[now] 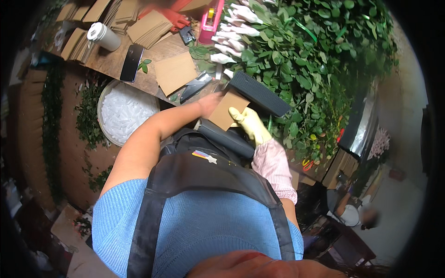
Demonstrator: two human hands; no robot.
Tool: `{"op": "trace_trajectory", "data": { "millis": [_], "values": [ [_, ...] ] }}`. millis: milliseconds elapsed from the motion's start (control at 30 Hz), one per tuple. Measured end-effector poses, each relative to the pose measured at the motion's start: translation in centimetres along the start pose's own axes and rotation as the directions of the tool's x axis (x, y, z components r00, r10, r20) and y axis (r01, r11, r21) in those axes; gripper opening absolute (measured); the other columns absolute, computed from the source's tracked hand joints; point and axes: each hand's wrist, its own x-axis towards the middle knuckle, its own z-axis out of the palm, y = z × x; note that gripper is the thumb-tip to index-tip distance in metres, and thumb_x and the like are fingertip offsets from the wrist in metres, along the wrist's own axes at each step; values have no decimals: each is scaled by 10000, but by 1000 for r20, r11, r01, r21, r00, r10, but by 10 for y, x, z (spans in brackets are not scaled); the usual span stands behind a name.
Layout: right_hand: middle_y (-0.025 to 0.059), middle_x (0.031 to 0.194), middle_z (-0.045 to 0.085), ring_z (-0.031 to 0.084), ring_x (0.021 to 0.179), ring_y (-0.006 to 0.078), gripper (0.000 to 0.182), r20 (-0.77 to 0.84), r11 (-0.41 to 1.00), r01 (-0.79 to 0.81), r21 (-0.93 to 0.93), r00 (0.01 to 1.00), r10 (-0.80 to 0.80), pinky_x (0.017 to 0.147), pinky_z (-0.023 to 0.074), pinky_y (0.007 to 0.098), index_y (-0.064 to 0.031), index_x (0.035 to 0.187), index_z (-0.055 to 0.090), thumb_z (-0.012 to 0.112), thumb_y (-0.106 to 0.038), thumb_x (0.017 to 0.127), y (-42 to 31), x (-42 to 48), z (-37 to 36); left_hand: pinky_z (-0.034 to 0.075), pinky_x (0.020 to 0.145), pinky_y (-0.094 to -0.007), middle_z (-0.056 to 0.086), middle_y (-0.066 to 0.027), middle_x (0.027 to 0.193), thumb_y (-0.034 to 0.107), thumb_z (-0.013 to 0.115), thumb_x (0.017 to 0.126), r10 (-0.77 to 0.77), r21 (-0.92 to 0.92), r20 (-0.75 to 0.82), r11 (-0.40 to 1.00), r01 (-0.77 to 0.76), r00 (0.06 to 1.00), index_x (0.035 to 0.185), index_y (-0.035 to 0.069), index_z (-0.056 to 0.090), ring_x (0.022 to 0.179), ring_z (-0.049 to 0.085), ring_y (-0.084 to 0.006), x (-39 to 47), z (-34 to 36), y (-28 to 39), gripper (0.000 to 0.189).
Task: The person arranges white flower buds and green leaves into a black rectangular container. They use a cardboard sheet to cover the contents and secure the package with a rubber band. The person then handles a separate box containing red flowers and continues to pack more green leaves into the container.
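Note:
A folded or flat piece of brown cardboard (227, 108) stands in front of me, between a black ribbed panel (259, 93) and a black padded bar (226, 138). My right hand (251, 124), in a pale yellow rubber glove, grips its right edge with the thumb on the near face. My left hand (211, 103) is bare and lies at the cardboard's left edge; its fingers are hidden behind the cardboard and the panel. Just left of that hand, a black and grey stapler (196, 87) rests on the wooden table (107, 64) beside a cardboard sheet (176, 72).
Leafy stems (306, 69) with white-netted flower heads (240, 29) cover the right side. A pink tape dispenser (210, 24), phone (132, 62), white tumbler (104, 36) and cardboard stacks (149, 29) stand left. A tub of white pieces (128, 113) is below the edge. Another person (351, 213) is far right.

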Motion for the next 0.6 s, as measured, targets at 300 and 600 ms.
{"op": "trace_trajectory", "data": {
  "millis": [300, 600],
  "values": [
    [180, 850, 765, 742, 712, 218, 563, 145, 950, -190, -249, 962, 231, 671, 600, 315, 34, 1160, 641, 609, -511, 1023, 8, 35, -24, 200, 1271, -521, 459, -194, 1571, 488, 577, 961, -101, 58, 215, 994, 90, 971, 1462, 20, 518, 1512, 352, -347, -41, -75, -20, 688],
    [166, 1009, 754, 757, 867, 217, 512, 58, 900, -309, -307, 938, 342, 760, 601, 331, 19, 1214, 632, 636, -452, 1013, -6, 25, -17, 576, 908, -409, 648, -137, 1342, 117, 596, 910, -75, -279, 35, 957, 82, 997, 1176, 12, 669, 1104, 659, -314, -10, -83, -1, 295]
  ]
}}
